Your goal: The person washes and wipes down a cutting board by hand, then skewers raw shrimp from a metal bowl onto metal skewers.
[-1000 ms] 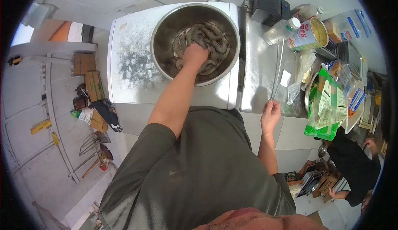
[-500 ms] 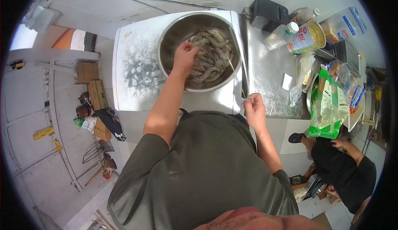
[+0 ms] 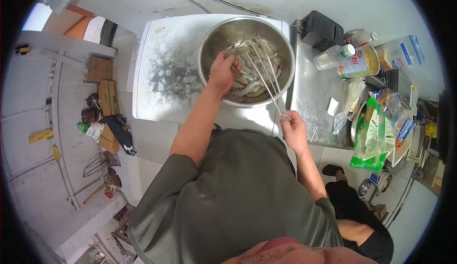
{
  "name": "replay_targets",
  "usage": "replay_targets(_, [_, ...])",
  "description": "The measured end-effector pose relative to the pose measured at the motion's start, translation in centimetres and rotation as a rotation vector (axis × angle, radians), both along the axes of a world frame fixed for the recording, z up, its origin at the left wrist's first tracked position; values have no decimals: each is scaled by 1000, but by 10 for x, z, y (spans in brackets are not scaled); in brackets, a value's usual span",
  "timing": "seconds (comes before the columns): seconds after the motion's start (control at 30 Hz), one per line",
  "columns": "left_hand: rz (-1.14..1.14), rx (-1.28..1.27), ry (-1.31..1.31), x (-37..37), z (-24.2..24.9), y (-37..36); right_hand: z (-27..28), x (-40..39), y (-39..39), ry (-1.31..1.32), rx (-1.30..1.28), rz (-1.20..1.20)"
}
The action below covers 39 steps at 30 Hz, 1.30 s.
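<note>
A large steel bowl point(image 3: 207, 66) of raw grey shrimp point(image 3: 250, 89) stands on a worn white top point(image 3: 159, 45). Over its left half, my left hand point(image 3: 223, 73) pinches a shrimp point(image 3: 234, 51) between thumb and fingers. My right hand point(image 3: 293, 128) is closed at the bowl's near right side, gripping the lower ends of several long thin metal skewers point(image 3: 266, 84). Their shafts slant up and left across the bowl, fanning slightly apart above the shrimp.
Right of the bowl runs a steel counter point(image 3: 309, 90) with a black box point(image 3: 322, 29), a clear bottle point(image 3: 331, 58), a large tin point(image 3: 365, 60) and a green bag point(image 3: 376, 133). Another person point(image 3: 357, 207) in dark clothes is at lower right. Cardboard boxes point(image 3: 108, 97) stand at left.
The skewers have swung from the bowl's right edge to lie across it and spread apart. My left hand stays over the shrimp. The other person has moved closer, and the view has shifted.
</note>
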<state>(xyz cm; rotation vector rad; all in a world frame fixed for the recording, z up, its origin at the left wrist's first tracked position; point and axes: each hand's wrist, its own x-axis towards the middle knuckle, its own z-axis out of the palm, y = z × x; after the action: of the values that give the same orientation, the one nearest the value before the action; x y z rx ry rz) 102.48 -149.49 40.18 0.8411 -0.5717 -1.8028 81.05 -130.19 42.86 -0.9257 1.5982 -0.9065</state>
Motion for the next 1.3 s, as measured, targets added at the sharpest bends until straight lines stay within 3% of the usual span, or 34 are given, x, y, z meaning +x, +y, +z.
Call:
replay_targets(0.17, [1, 2, 49, -5, 2, 2, 1, -2, 4, 9, -10, -10])
replay_targets(0.37, [-121, -124, -154, -10, 4, 6, 4, -4, 2, 75, -28, -19])
replay_targets(0.47, [-152, -57, -126, -14, 5, 7, 7, -3, -4, 116, -32, -16])
replay_targets(0.67, [-84, -58, -123, -22, 5, 5, 9, -1, -12, 115, -47, -10])
replay_targets(0.9, [107, -607, -983, -18, -5, 7, -3, -3, -1, -41, -63, -58])
replay_targets(1.1, [178, -780, -1081, -18, -10, 8, 1, -4, 0, -51, -58, -72])
replay_targets(1.2, [163, -702, -973, -20, -2, 7, -3, -6, -2, -44, -71, -51])
replay_targets(1.3, [31, -255, -605, -23, 18, 5, -3, -5, -5, -38, -100, -43])
